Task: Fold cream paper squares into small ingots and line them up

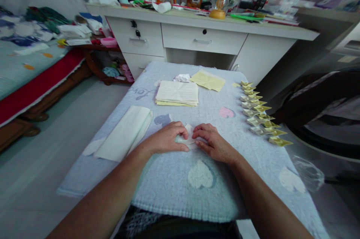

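A small piece of folded white paper (pixel 190 131) lies on the cloth-covered table in front of me. My left hand (pixel 169 137) grips its left side with curled fingers and thumb. On the other side, my right hand (pixel 213 142) has its bent fingers and thumb on the paper's right edge. The fingers partly hide the folds. Just beyond the hands is a stack of white and yellow paper sheets (pixel 177 92). A larger folded white sheet (pixel 123 132) rests left of my left forearm. Folded yellow paper boats (pixel 258 109) stand in rows along the right edge.
A loose yellow sheet (pixel 208 80) and a crumpled white paper (pixel 182 78) lie behind the stack. The patterned cloth (pixel 168 190) covers the table. A white desk (pixel 182 38) crowded with jars stands beyond, a bed (pixel 36 70) at left, a clear plastic bag (pixel 308 173) at right.
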`<state>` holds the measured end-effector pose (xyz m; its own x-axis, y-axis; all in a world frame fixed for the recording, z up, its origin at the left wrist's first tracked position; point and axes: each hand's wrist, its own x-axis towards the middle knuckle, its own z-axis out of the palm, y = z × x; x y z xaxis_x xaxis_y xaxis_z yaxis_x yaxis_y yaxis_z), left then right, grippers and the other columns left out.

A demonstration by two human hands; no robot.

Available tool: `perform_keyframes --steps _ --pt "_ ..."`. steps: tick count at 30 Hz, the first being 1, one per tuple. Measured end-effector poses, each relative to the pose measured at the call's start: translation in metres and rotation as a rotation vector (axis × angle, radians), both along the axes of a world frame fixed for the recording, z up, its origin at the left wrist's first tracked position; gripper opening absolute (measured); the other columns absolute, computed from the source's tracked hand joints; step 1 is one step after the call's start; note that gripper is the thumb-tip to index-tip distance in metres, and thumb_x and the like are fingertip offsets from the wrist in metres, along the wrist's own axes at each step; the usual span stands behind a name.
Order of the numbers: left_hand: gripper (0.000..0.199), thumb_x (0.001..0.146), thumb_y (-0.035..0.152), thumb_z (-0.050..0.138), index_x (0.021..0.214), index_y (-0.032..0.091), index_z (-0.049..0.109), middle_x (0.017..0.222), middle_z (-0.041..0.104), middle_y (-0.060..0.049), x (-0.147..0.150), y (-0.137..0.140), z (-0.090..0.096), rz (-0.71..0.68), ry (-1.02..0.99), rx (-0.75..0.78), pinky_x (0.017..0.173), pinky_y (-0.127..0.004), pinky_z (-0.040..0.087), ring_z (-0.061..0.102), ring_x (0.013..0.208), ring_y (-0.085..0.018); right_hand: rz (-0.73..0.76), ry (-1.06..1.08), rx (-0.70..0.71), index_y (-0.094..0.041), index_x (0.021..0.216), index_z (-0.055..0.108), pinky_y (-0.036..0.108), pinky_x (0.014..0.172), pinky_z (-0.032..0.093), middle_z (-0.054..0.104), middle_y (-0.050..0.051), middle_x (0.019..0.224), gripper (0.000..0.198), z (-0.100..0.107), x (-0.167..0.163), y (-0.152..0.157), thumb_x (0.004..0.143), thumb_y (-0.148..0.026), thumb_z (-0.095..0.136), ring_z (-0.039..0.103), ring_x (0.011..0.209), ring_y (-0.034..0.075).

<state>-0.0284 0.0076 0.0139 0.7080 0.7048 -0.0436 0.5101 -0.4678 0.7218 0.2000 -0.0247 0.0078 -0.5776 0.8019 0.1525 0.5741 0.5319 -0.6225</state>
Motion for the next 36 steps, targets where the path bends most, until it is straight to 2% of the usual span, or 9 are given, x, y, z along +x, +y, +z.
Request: perform_keyframes --steps 3,8,11,13,17,21,26,30,36 --pt "0.025 0.07 0.034 0.074 0.089 0.02 0.064 0.095 0.055 -0.002 0.001 -0.002 -0.001 0.008 0.032 0.028 0.084 -0.03 0.041 0.054 0.095 -0.021 -0.012 0.003 0.01 -0.02 0.097 0.065 0.041 0.091 0.038 0.062 0.008 0.107 0.017 -0.001 -0.002 0.002 0.093 -0.024 0.049 0.053 0.1 0.022" --pt "0.006 0.078 0.022 0.061 0.082 0.019 0.064 0.091 0.057 -0.003 0.003 -0.002 -0.002 0.026 0.019 0.059 0.083 -0.029 0.041 0.055 0.093 -0.019 -0.029 0.004 0.007 -0.019 0.089 0.065 0.039 0.089 0.039 0.064 0.008 0.103 0.013 -0.001 -0.003 0.003 0.092 -0.022 0.053 0.055 0.097 0.021" --pt "0.011 0.083 0.023 0.056 0.08 0.018 0.065 0.085 0.059 -0.003 0.004 -0.002 -0.002 0.025 0.031 0.079 0.078 -0.028 0.041 0.056 0.087 -0.019 -0.009 -0.003 0.008 -0.019 0.09 0.066 0.039 0.091 0.038 0.063 0.008 0.108 0.006 -0.001 0.0 0.003 0.087 -0.021 0.062 0.054 0.101 0.022" --pt "0.013 0.084 0.022 0.054 0.079 0.017 0.065 0.081 0.061 -0.003 0.005 -0.002 -0.002 0.015 0.054 0.087 0.075 -0.027 0.04 0.056 0.084 -0.018 -0.01 -0.004 0.016 -0.02 0.092 0.066 0.039 0.092 0.038 0.062 0.007 0.11 0.009 -0.002 0.0 0.002 0.083 -0.02 0.066 0.053 0.103 0.022" --pt "0.014 0.085 0.022 0.052 0.078 0.017 0.063 0.078 0.063 -0.002 0.006 -0.001 -0.001 0.006 0.116 0.089 0.073 -0.026 0.039 0.057 0.081 -0.017 -0.096 -0.016 0.04 -0.019 0.086 0.066 0.036 0.089 0.039 0.062 0.006 0.103 0.01 -0.008 -0.005 0.002 0.082 -0.011 0.062 0.052 0.097 0.02" --pt "0.016 0.085 0.026 0.053 0.074 0.017 0.062 0.075 0.062 -0.001 0.005 -0.001 0.0 0.051 0.177 0.106 0.07 -0.026 0.038 0.057 0.077 -0.017 -0.232 -0.045 0.053 -0.019 0.081 0.068 0.038 0.088 0.038 0.061 0.006 0.103 0.005 -0.013 -0.009 0.005 0.084 -0.018 0.064 0.049 0.098 0.022" --pt "0.021 0.087 0.026 0.05 0.071 0.017 0.061 0.072 0.062 -0.002 0.006 -0.002 0.003 0.071 0.238 0.095 0.066 -0.025 0.037 0.057 0.073 -0.016 -0.349 -0.093 0.036 -0.02 0.078 0.071 0.041 0.091 0.035 0.062 0.006 0.106 0.009 -0.015 -0.008 0.007 0.084 -0.024 0.066 0.047 0.102 0.024" --pt "0.026 0.088 0.029 0.048 0.069 0.017 0.061 0.073 0.062 -0.003 0.006 -0.004 0.005 0.104 0.321 0.158 0.065 -0.027 0.035 0.057 0.074 -0.018 -0.433 -0.124 0.012 -0.02 0.075 0.071 0.041 0.088 0.034 0.062 0.006 0.105 0.011 -0.016 -0.009 0.007 0.082 -0.028 0.068 0.046 0.103 0.025" --pt "0.027 0.087 0.038 0.053 0.07 0.019 0.061 0.075 0.064 -0.003 0.003 -0.004 -0.001 0.165 0.404 0.209 0.065 -0.028 0.035 0.058 0.076 -0.02 -0.474 -0.158 0.008 -0.02 0.073 0.071 0.04 0.087 0.034 0.062 0.005 0.104 0.012 -0.018 -0.005 0.009 0.079 -0.031 0.072 0.047 0.101 0.024"
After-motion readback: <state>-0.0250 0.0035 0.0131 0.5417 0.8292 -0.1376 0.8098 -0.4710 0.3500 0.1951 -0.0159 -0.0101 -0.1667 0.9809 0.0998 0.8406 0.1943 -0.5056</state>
